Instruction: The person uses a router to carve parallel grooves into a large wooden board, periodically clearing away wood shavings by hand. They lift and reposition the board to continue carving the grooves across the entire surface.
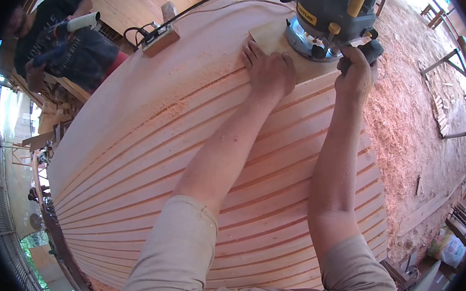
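A black router with a yellow label and a round metal base stands at the far right of a large pale wooden panel. Its base rests on a flat, thin board. My right hand is closed around the router's dark side handle, with the index finger reaching toward the base. My left hand lies on the board just left of the router, fingers spread near its edge. Long grooves fan across the panel from its left end, with shavings scattered along the topmost one. The router bit is hidden.
A power strip with plugged cords sits on the panel's far edge, and a cable runs along that edge. Beyond it, another person holds a tool with a pale tube. Wood shavings cover the floor at right, near a metal frame.
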`<action>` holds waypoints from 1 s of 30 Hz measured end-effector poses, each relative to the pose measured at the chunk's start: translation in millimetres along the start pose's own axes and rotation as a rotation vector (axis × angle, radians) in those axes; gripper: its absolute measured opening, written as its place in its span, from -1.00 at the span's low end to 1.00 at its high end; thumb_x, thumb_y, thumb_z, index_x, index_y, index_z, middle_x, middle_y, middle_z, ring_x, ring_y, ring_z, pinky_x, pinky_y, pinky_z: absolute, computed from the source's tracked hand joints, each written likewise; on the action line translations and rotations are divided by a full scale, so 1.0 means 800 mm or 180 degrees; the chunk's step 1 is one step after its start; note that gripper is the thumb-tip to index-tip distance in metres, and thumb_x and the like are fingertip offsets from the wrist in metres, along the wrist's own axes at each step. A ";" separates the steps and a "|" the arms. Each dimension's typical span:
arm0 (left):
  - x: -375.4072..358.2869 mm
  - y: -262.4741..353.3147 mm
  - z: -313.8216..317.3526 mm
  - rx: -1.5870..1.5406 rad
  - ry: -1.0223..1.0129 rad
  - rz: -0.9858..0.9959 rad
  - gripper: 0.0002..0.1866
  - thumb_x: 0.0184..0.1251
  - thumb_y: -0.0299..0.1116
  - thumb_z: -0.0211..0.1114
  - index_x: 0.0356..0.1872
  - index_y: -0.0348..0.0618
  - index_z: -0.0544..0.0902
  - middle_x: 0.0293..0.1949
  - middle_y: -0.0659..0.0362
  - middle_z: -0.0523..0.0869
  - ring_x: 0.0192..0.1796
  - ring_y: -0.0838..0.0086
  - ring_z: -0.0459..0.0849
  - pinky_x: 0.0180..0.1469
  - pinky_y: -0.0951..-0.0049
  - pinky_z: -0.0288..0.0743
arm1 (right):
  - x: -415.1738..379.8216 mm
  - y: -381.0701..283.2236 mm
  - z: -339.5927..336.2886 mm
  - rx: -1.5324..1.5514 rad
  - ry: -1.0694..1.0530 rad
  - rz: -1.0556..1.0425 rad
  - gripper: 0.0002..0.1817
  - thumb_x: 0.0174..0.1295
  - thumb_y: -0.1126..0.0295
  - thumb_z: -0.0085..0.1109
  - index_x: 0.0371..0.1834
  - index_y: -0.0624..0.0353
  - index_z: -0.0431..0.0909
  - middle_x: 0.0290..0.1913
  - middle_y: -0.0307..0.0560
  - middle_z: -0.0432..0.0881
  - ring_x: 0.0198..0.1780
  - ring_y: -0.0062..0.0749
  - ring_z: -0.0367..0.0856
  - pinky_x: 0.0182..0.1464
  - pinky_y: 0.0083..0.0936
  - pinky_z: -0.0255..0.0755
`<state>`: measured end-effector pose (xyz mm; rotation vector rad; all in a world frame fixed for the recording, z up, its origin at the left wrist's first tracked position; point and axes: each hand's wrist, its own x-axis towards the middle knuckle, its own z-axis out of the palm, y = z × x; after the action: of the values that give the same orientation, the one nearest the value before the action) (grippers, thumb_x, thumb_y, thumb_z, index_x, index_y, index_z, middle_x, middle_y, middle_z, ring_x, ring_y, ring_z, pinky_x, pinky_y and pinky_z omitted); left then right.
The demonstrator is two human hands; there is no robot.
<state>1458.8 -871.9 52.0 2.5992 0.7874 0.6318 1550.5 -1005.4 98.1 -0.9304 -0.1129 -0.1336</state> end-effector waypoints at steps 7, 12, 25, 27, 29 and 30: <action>-0.001 0.005 -0.004 0.0070 -0.0083 -0.0057 -0.45 0.47 -0.13 -0.07 -0.07 -0.54 0.65 0.36 -0.64 0.07 0.48 -0.42 -0.02 0.53 -0.18 -0.31 | -0.001 -0.008 0.000 -0.0140 -0.0029 0.0136 -0.67 -0.12 0.70 0.26 -0.24 0.26 0.43 -0.42 -0.13 0.53 -0.60 -0.47 0.45 -0.58 -0.57 0.28; 0.001 0.008 -0.006 0.0093 -0.0246 -0.0173 -0.43 0.49 -0.13 -0.13 -0.01 -0.53 0.63 0.40 -0.59 0.04 0.51 -0.38 -0.06 0.54 -0.13 -0.33 | -0.001 -0.005 -0.001 -0.0217 -0.0050 0.0148 -0.68 -0.09 0.67 0.21 -0.22 0.17 0.48 -0.39 -0.21 0.54 -0.56 -0.60 0.38 -0.52 -0.64 0.22; 0.003 0.021 -0.004 0.0109 -0.0324 -0.0215 -0.41 0.50 -0.09 -0.18 0.10 -0.46 0.59 0.43 -0.51 0.05 0.52 -0.32 -0.05 0.55 -0.11 -0.31 | 0.017 -0.023 -0.025 -0.0353 -0.0509 0.0544 -0.74 0.08 0.55 0.33 -0.17 0.16 0.51 -0.37 -0.21 0.58 -0.45 -0.56 0.53 -0.51 -0.66 0.31; 0.001 0.020 0.000 -0.0104 -0.0118 -0.0158 -0.44 0.48 -0.14 -0.14 0.02 -0.50 0.63 0.42 -0.56 0.04 0.53 -0.33 -0.09 0.55 -0.08 -0.33 | 0.012 -0.031 -0.019 -0.0665 -0.0178 0.0764 -0.72 0.10 0.53 0.32 -0.12 0.17 0.52 -0.30 -0.18 0.62 -0.35 -0.52 0.60 -0.44 -0.67 0.43; 0.002 0.021 -0.002 -0.0095 -0.0184 -0.0199 -0.43 0.48 -0.12 -0.14 0.03 -0.49 0.62 0.42 -0.56 0.05 0.53 -0.32 -0.08 0.55 -0.08 -0.32 | 0.009 -0.035 -0.015 -0.0669 -0.0215 0.0784 -0.69 0.07 0.53 0.31 -0.10 0.19 0.52 -0.29 -0.16 0.63 -0.34 -0.51 0.61 -0.41 -0.65 0.46; 0.004 0.021 -0.004 -0.0081 -0.0249 -0.0244 -0.42 0.48 -0.09 -0.14 0.04 -0.49 0.62 0.42 -0.55 0.05 0.53 -0.32 -0.07 0.56 -0.07 -0.32 | 0.009 -0.037 -0.014 -0.0673 -0.0255 0.0809 -0.66 0.04 0.54 0.30 -0.08 0.21 0.51 -0.27 -0.14 0.63 -0.32 -0.49 0.63 -0.37 -0.62 0.50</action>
<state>1466.7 -882.7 62.9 2.5407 0.8442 0.5114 1553.1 -1032.1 115.8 -1.1531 -0.0542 0.1298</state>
